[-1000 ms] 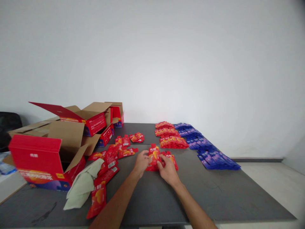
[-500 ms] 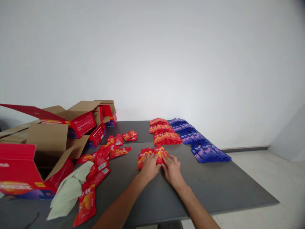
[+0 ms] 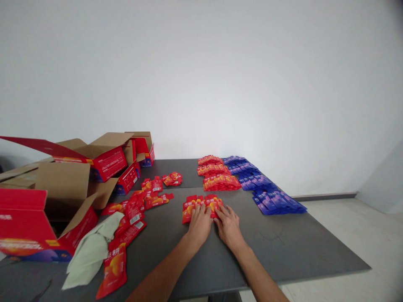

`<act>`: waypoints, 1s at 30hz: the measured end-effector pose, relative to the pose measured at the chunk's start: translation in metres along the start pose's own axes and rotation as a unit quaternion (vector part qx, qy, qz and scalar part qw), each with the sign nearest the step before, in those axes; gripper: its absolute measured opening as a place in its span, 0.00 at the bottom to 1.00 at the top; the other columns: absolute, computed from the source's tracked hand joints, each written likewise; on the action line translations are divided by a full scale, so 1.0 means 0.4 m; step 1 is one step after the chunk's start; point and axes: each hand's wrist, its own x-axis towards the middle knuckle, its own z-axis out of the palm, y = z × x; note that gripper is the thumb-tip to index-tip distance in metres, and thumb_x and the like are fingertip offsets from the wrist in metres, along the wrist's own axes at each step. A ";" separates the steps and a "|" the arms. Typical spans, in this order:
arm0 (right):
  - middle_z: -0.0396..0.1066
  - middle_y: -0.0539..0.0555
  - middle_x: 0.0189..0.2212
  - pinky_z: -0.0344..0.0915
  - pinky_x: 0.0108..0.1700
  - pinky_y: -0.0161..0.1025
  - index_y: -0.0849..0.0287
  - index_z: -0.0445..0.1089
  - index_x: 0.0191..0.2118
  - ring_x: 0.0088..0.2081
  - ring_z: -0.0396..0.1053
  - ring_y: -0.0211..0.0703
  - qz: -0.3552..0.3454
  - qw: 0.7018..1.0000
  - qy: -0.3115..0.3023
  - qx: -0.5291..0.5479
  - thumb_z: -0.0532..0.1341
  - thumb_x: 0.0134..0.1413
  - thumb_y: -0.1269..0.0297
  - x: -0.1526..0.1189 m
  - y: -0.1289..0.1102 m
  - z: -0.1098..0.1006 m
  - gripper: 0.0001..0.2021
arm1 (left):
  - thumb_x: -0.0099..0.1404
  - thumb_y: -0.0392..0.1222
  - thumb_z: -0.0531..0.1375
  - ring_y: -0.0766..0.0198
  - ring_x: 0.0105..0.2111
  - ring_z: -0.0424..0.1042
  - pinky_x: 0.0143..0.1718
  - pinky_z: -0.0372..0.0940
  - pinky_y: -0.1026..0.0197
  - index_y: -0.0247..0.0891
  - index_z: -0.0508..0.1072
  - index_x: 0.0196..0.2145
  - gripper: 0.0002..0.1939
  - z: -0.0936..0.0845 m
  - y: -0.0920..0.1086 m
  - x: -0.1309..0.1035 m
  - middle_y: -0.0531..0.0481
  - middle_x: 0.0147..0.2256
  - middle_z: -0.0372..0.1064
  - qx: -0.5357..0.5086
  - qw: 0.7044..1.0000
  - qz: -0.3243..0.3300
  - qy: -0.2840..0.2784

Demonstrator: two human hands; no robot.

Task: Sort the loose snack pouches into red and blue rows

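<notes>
In front of me a short overlapping row of red foil pouches (image 3: pixel 189 208) with orange fruit printing lies on the dark grey table (image 3: pixel 277 247). My left hand (image 3: pixel 200 224) rests over the middle of the row, its fingers stretched out flat on the pouches. At the right end, the fingers of my right hand (image 3: pixel 228 224) are extended and touch the edge of the last red pouch (image 3: pixel 211 202). Both thumbs are near that pouch's lower edge. Fingers partly cover the row.
Farther back stand rows of red pouches (image 3: pixel 221 182), with rows of purple-blue pouches (image 3: pixel 278 202) to their right. Loose red pouches (image 3: pixel 113 268) are scattered at left beside a pale green cloth (image 3: pixel 91 253). Open cardboard boxes (image 3: pixel 25 224) crowd the left side.
The rightmost red pouch has come down slightly toward me, its top now nearly level with the others. My left fingers have flattened out, and my right fingers have eased slightly outward.
</notes>
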 end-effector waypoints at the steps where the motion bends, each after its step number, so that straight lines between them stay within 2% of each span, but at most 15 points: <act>1: 0.62 0.55 0.61 0.54 0.58 0.53 0.51 0.69 0.56 0.62 0.54 0.56 -0.001 1.000 -0.005 0.004 0.54 0.60 0.66 0.000 0.001 0.001 0.19 | 0.66 0.40 0.50 0.43 0.60 0.55 0.60 0.49 0.40 0.39 0.66 0.58 0.23 -0.001 0.000 -0.001 0.38 0.60 0.60 0.001 1.000 0.001 0.002; 6: 0.63 0.58 0.60 0.55 0.59 0.49 0.55 0.68 0.57 0.61 0.57 0.52 -0.015 1.000 -0.010 0.021 0.54 0.61 0.66 0.002 0.007 0.007 0.20 | 0.66 0.43 0.52 0.43 0.60 0.55 0.60 0.50 0.40 0.38 0.67 0.57 0.22 0.002 -0.003 -0.005 0.37 0.59 0.61 0.004 1.000 0.010 0.015; 12: 0.64 0.60 0.59 0.55 0.59 0.49 0.57 0.68 0.57 0.61 0.58 0.52 -0.013 1.000 -0.013 0.017 0.52 0.61 0.67 0.005 0.005 0.015 0.20 | 0.66 0.39 0.50 0.45 0.57 0.58 0.58 0.52 0.42 0.36 0.68 0.55 0.21 0.009 -0.005 0.001 0.37 0.55 0.65 0.000 1.000 0.030 0.007; 18: 0.61 0.56 0.61 0.52 0.58 0.54 0.52 0.66 0.57 0.64 0.50 0.57 -0.004 1.000 0.008 -0.004 0.55 0.57 0.68 0.012 -0.043 -0.022 0.22 | 0.65 0.44 0.53 0.44 0.57 0.57 0.58 0.50 0.42 0.35 0.66 0.57 0.24 -0.007 -0.023 -0.005 0.36 0.54 0.65 -0.018 0.999 0.036 0.037; 24: 0.62 0.56 0.60 0.49 0.61 0.54 0.55 0.66 0.58 0.64 0.48 0.57 -0.054 0.998 0.009 0.007 0.54 0.55 0.69 0.073 -0.153 -0.022 0.24 | 0.66 0.41 0.51 0.50 0.55 0.59 0.57 0.52 0.49 0.38 0.68 0.53 0.19 -0.071 -0.106 -0.011 0.41 0.54 0.66 -0.026 0.997 0.021 0.067; 27: 0.63 0.55 0.59 0.49 0.60 0.54 0.55 0.67 0.57 0.63 0.50 0.57 -0.077 0.997 -0.005 0.031 0.52 0.57 0.69 0.113 -0.226 0.004 0.22 | 0.66 0.39 0.49 0.52 0.53 0.62 0.55 0.55 0.51 0.38 0.70 0.50 0.17 -0.093 -0.171 -0.010 0.41 0.51 0.68 -0.007 0.997 -0.004 0.075; 30: 0.65 0.56 0.58 0.52 0.59 0.52 0.56 0.68 0.56 0.61 0.53 0.56 -0.095 0.994 -0.027 0.045 0.51 0.57 0.70 0.145 -0.294 0.037 0.22 | 0.66 0.36 0.49 0.52 0.54 0.62 0.57 0.53 0.51 0.36 0.71 0.49 0.17 -0.100 -0.252 -0.006 0.39 0.51 0.68 0.030 0.996 -0.031 0.076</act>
